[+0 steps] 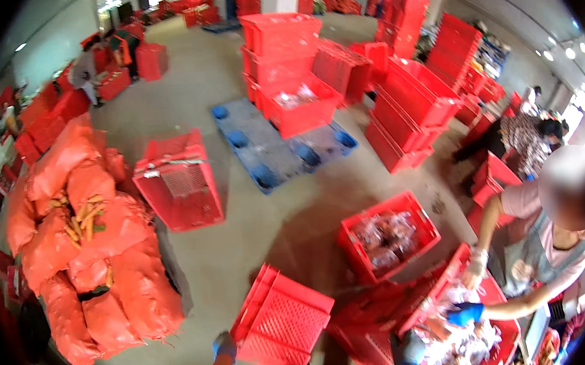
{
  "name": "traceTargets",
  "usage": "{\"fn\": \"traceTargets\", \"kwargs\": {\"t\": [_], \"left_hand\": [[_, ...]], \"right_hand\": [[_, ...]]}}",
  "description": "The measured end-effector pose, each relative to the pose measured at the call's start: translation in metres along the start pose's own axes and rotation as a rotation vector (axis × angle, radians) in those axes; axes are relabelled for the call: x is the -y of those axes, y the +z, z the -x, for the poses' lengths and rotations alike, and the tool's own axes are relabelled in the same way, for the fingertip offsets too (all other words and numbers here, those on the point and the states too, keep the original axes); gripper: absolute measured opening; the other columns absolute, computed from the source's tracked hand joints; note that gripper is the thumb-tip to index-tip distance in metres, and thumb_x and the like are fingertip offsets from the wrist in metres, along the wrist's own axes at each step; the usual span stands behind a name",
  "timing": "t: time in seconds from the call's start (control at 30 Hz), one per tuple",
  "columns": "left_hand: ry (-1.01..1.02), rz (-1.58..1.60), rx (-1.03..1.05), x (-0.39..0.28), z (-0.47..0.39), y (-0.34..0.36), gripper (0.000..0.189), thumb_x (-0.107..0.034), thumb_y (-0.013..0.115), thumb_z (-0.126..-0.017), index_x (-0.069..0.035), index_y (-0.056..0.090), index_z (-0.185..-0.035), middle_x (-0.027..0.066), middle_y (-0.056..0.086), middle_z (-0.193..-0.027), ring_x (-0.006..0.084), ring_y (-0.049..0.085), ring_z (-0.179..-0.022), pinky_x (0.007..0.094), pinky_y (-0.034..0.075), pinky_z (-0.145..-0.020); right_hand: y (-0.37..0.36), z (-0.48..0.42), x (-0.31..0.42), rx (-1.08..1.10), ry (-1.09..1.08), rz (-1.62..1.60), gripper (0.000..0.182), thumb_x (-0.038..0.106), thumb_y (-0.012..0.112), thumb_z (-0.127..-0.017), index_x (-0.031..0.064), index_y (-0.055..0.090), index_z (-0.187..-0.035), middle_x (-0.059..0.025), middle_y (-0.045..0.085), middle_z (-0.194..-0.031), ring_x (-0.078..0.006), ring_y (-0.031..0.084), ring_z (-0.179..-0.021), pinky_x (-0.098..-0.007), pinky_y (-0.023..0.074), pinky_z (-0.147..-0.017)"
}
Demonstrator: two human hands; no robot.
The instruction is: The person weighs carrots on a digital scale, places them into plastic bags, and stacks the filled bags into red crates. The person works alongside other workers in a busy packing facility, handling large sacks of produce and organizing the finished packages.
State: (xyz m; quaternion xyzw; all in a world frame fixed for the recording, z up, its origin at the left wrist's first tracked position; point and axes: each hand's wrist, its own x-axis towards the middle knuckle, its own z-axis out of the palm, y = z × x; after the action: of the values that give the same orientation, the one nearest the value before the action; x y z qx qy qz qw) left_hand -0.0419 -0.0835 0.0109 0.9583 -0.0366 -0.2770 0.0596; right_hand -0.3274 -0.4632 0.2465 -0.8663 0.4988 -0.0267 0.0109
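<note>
My left hand (224,346), in a blue glove, grips the left edge of a red plastic crate (284,321). The crate is tilted in front of my legs, with its perforated side facing up. At the lower right, my right hand (412,350), in a pale blue glove, is at the near left side of a red crate full of clear plastic bags (458,348). Whether its fingers close on a bag or on the rim is unclear. Across that crate a co-worker's white-gloved hand (475,271) and blue-gloved hand (466,315) reach in among the bags.
Another red crate (427,233) of bagged produce stands on the floor ahead. Orange mesh sacks (140,295) with loose carrots (87,218) are piled left, near a tipped red crate (189,191). A blue pallet (290,156) bears stacked crates (285,42). More people work farther off.
</note>
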Motion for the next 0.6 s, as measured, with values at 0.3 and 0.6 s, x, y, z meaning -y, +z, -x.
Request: {"fn": "traceTargets", "kwargs": {"t": [0.3, 0.6], "left_hand": [[-0.524, 0.157, 0.113, 0.108, 0.121, 0.071, 0.023, -0.023, 0.057, -0.075, -0.008, 0.057, -0.092, 0.0142, 0.061, -0.092, 0.0286, 0.059, -0.089, 0.0376, 0.048, -0.075], [-0.497, 0.27, 0.133, 0.089, 0.139, 0.076, 0.021, -0.023, 0.057, -0.074, -0.009, 0.057, -0.091, 0.0133, 0.06, -0.089, 0.0279, 0.059, -0.086, 0.0375, 0.048, -0.073]], "right_hand": [[0.098, -0.005, -0.067, 0.128, 0.003, -0.626, 0.035, 0.029, 0.056, -0.08, 0.0093, 0.039, -0.104, -0.0096, 0.043, -0.096, -0.0246, 0.047, -0.084, -0.04, 0.0439, -0.064], [0.129, -0.024, -0.092, 0.057, -0.081, -0.266, 0.035, 0.02, 0.057, -0.082, -0.0024, 0.041, -0.104, -0.01, 0.046, -0.087, -0.0213, 0.037, -0.08, -0.0308, 0.0429, -0.068]]}}
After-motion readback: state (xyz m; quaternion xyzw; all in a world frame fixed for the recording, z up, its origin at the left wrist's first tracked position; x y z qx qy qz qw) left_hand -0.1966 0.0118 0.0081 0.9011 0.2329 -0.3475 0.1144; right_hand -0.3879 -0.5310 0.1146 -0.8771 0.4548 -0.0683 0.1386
